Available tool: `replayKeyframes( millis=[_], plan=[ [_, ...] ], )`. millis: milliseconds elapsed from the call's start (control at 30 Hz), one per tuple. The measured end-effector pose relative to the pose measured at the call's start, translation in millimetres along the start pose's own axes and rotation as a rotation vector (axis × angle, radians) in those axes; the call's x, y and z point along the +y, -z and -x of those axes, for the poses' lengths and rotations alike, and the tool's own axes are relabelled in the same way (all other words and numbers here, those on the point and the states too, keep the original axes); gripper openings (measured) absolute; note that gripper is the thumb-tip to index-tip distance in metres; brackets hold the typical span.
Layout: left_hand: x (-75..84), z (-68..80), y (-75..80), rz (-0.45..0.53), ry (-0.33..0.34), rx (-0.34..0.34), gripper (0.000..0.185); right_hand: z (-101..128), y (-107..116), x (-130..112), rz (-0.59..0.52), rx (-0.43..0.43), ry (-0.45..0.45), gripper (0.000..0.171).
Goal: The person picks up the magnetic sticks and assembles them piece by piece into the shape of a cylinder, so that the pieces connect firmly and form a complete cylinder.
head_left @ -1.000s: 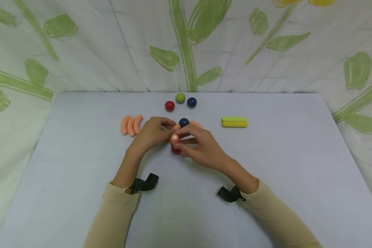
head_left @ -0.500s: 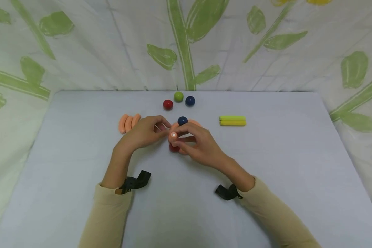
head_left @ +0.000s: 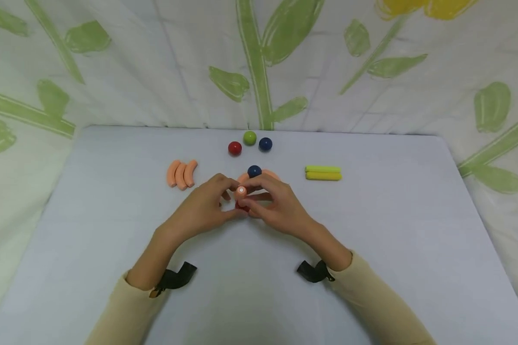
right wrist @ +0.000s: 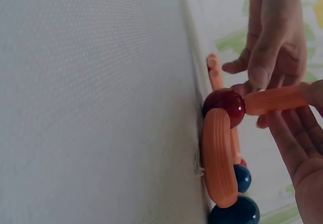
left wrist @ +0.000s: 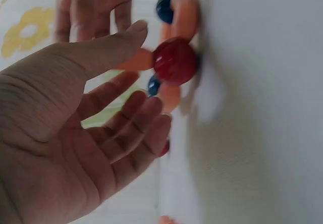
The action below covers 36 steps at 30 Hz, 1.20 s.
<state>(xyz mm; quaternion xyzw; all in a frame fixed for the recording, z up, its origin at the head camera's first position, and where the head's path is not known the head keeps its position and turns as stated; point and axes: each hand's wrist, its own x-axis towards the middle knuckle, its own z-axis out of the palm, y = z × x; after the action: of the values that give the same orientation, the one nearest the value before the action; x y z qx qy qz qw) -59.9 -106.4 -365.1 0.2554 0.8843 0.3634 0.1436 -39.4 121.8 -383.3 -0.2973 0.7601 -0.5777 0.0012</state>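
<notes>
Fingers of the right hand [head_left: 280,205] pinch an orange piece [head_left: 241,192] upright on a red ball [left wrist: 176,61]. The left hand [head_left: 202,209], fingers apart, now spreads beside the ball, perhaps to brace it.

A leafy white backdrop [head_left: 285,74], perhaps cloth, hangs behind the table [head_left: 250,278].

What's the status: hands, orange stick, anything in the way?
Right hand pinching orange stick. Orange stick upright against red ball. Left hand alongside, contact unclear. Blue ball close beyond; hands partly cover red ball in head view.
</notes>
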Motion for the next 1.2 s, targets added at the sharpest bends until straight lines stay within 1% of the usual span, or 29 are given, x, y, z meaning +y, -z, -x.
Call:
replayKeyframes(
  millis=[67,167,233,367,433,567,733,867,967,1200],
  plan=[
    [-1.1,1.7,-8.1,-0.026,-0.018,0.039,0.038,-1,0,-1,0.004,-0.011,0.007,0.031],
    [-1.5,1.6,-15.4,-0.066,-0.033,0.095,0.026,-1,3,-3,0.029,-0.047,0.011,0.032],
    [-0.7,0.9,-18.3,-0.076,-0.034,0.111,0.020,-2,7,-6,0.054,-0.079,0.008,0.034],
    [-0.3,-0.3,-23.4,-0.059,-0.027,0.112,0.018,-2,22,-13,0.138,-0.126,-0.019,0.040],
    [-0.4,-0.3,-24.9,-0.048,-0.019,0.111,0.019,-2,33,-16,0.182,-0.122,-0.041,0.042],
    [0.1,0.0,-24.9,-0.052,-0.004,0.116,0.018,-2,57,-21,0.263,-0.068,-0.084,0.038],
    [1.7,-0.6,-24.5,-0.053,0.007,0.095,0.016,4,91,-21,0.434,0.012,-0.162,0.035],
    [3.4,-0.9,-24.9,-0.045,0.026,0.081,0.016,10,112,-15,0.539,0.024,-0.209,0.031],
    [4.9,-0.6,-24.8,-0.043,0.042,0.084,0.015,13,122,-11,0.590,0.007,-0.241,0.028],
    [9.3,0.8,-24.4,-0.029,0.072,0.082,0.013,15,128,-7,0.654,-0.071,-0.392,0.026]
  ],
)
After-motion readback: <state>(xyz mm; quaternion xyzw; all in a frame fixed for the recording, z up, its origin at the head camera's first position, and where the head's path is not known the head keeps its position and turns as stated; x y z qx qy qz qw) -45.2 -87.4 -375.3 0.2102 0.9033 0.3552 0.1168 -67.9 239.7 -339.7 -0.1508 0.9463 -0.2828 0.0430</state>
